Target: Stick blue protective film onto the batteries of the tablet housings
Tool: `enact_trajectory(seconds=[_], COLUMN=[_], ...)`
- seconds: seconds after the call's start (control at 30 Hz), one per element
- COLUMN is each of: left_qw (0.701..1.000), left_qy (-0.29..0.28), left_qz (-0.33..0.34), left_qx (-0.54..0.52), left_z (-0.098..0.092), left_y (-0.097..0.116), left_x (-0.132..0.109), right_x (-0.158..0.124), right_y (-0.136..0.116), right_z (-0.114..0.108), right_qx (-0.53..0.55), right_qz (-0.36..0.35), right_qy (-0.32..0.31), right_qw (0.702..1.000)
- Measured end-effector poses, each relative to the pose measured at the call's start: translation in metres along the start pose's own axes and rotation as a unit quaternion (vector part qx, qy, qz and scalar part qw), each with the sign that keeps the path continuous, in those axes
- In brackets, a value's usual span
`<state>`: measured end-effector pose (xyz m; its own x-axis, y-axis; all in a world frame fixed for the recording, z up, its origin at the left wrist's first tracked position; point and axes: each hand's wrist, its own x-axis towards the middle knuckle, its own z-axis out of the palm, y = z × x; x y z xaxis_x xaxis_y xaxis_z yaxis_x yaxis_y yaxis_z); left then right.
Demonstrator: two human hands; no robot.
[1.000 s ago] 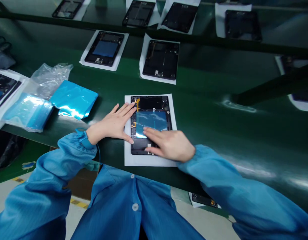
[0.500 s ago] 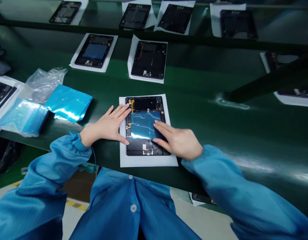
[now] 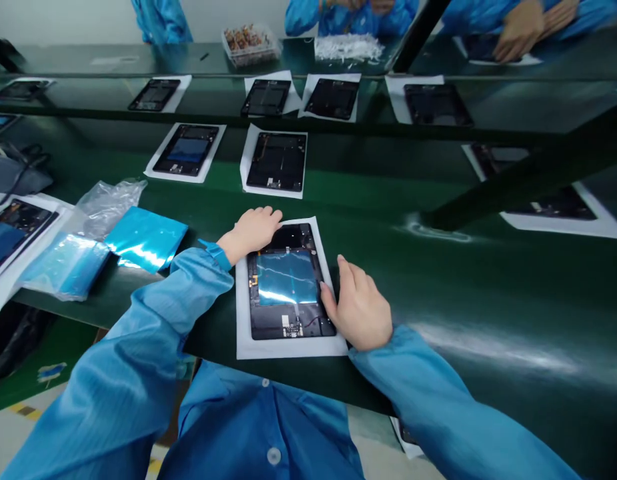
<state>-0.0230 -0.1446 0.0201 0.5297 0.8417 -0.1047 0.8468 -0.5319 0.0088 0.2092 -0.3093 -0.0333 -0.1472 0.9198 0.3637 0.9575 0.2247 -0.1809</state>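
Observation:
An opened tablet [image 3: 269,323] lies on a white sheet [image 3: 288,351] in front of me. Its inside shows a battery under shiny blue film [image 3: 288,277], with small circuit parts below. My left hand [image 3: 255,230] is closed over the tablet's upper left corner; its fingers are bent and its thumb is hidden. At the right edge, my right hand [image 3: 362,303] has its thumb on the rim and its fingers alongside, gripping that side.
Blue film sheets [image 3: 147,239] and a bagged stack [image 3: 68,267] lie left. More opened tablets [image 3: 277,161] rest on white sheets behind. A dark post [image 3: 513,180] slants at right. Across the bench are a box of small parts [image 3: 251,45] and co-workers' hands [image 3: 528,27].
My left hand has gone from the left edge to the upper left corner. My right hand has come off the blue film to the right edge. The view has tilted up.

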Motion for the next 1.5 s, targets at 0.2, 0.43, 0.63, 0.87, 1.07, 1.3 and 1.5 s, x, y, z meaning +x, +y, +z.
enact_trajectory(seconds=[0.2, 0.43, 0.63, 0.87, 1.07, 1.3, 1.5], left_qw=[1.0, 0.981, 0.9, 0.877, 0.841, 0.758, 0.75], left_qy=[0.019, 0.173, 0.171, 0.129, 0.211, 0.288, 0.252], left_qz=[0.013, -0.022, -0.379, -0.428, -0.408, -0.384, -0.341], left_qx=[-0.016, -0.084, -0.128, -0.173, -0.287, -0.441, -0.507], left_z=[-0.02, -0.053, -0.027, 0.003, -0.019, -0.024, 0.014], left_y=[-0.01, -0.033, -0.089, -0.116, -0.128, -0.091, -0.024], left_x=[-0.01, 0.02, 0.078, 0.098, 0.094, 0.016, -0.135], right_x=[0.003, 0.057, 0.184, 0.256, 0.243, 0.169, 0.096], right_y=[0.005, 0.021, 0.102, 0.179, 0.151, 0.009, -0.054], right_z=[0.0, 0.003, 0.034, 0.045, 0.043, 0.037, 0.026], right_qx=[0.059, 0.3, 0.189, 0.127, 0.114, 0.57, 0.749], right_qz=[0.054, 0.105, 0.232, 0.375, 0.32, 0.254, 0.243], right_qy=[0.008, -0.024, 0.09, -0.028, -0.001, -0.106, -0.256], right_qw=[0.997, 0.948, 0.95, 0.918, 0.941, 0.774, 0.56])
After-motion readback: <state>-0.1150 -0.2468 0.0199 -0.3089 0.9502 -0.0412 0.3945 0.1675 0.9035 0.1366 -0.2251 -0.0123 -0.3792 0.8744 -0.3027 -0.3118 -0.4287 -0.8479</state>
